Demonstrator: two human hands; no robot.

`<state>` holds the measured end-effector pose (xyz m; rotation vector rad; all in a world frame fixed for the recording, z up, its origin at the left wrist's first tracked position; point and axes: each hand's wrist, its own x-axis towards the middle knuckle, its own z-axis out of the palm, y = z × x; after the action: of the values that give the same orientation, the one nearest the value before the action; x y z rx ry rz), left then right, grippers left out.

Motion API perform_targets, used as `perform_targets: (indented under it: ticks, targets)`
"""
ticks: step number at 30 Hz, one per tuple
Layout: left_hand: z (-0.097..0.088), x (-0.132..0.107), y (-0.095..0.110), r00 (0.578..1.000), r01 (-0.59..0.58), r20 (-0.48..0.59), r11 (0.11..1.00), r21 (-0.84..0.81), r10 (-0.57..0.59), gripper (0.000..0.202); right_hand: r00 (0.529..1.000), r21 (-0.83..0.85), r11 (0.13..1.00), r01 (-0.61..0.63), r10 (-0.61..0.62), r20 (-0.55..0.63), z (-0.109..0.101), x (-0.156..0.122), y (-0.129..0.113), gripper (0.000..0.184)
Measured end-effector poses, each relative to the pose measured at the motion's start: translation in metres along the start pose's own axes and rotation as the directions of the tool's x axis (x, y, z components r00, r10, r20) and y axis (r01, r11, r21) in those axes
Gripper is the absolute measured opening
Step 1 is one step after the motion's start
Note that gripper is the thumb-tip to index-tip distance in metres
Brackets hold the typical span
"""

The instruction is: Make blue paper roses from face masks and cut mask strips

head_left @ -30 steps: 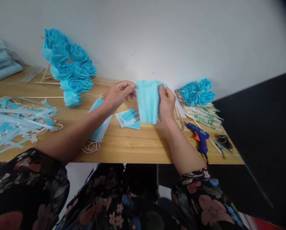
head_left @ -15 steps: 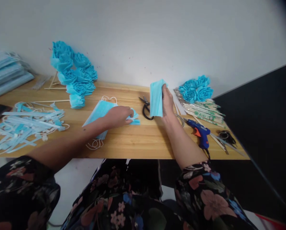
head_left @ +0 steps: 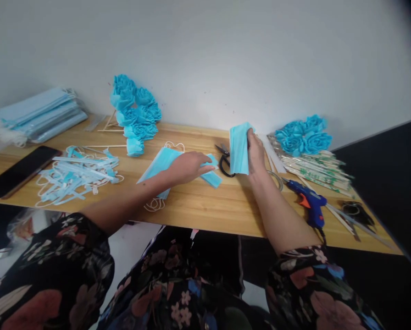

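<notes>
My right hand (head_left: 256,151) is closed on a folded blue mask sheet (head_left: 239,147), holding it upright above the wooden table (head_left: 198,204). My left hand (head_left: 188,166) rests on the table with its fingers pressed on small cut blue mask pieces (head_left: 212,176). Under my left wrist lies a whole blue face mask (head_left: 159,166) with white ear loops. Black scissors (head_left: 225,160) lie between my two hands, partly behind the held sheet.
Blue mask flowers on sticks (head_left: 135,112) stand at the back, more flowers (head_left: 303,134) at right over wrapped chopsticks (head_left: 312,166). A blue glue gun (head_left: 308,204) lies at right. Cut strips and loops (head_left: 76,172), a phone (head_left: 19,170) and mask packs (head_left: 42,113) lie at left.
My left hand let go of the blue sheet and went down onto the cut pieces on the table. My right hand kept the sheet, now folded narrower. The view swung left.
</notes>
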<state>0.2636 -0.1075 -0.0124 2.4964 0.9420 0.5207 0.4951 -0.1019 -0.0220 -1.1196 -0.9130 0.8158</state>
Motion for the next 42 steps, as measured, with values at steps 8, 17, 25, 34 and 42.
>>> perform_targets:
  ticks: [8, 17, 25, 34, 42]
  targets:
    - [-0.008, 0.023, 0.0, 0.928, 0.13, -0.169, 0.715, -0.687, -0.332, 0.053, 0.979, 0.099, 0.995, -0.02, 0.0, 0.206, 0.026, -0.023, -0.016, 0.052]
    - [-0.02, 0.037, 0.007, 0.933, 0.081, 0.011, 0.178, -0.981, -0.361, 0.031, 0.945, 0.167, 0.978, -0.123, 0.064, 0.322, 0.026, -0.024, -0.014, 0.047]
    - [-0.029, 0.037, 0.002, 0.92, 0.037, -0.117, 0.379, -0.925, -0.375, 0.038, 0.979, 0.032, 0.999, 0.017, -0.024, 0.202, 0.023, -0.022, -0.013, 0.055]
    - [-0.026, 0.024, -0.008, 0.892, 0.048, -0.065, 0.237, -0.97, -0.447, 0.036, 0.946, -0.314, 0.893, 0.324, -0.307, 0.103, 0.026, -0.032, -0.02, 0.055]
    - [-0.028, 0.021, -0.005, 0.887, 0.073, -0.074, 0.297, -0.952, -0.456, 0.034, 0.957, -0.252, 0.93, 0.267, -0.225, 0.185, 0.022, -0.028, -0.017, 0.043]
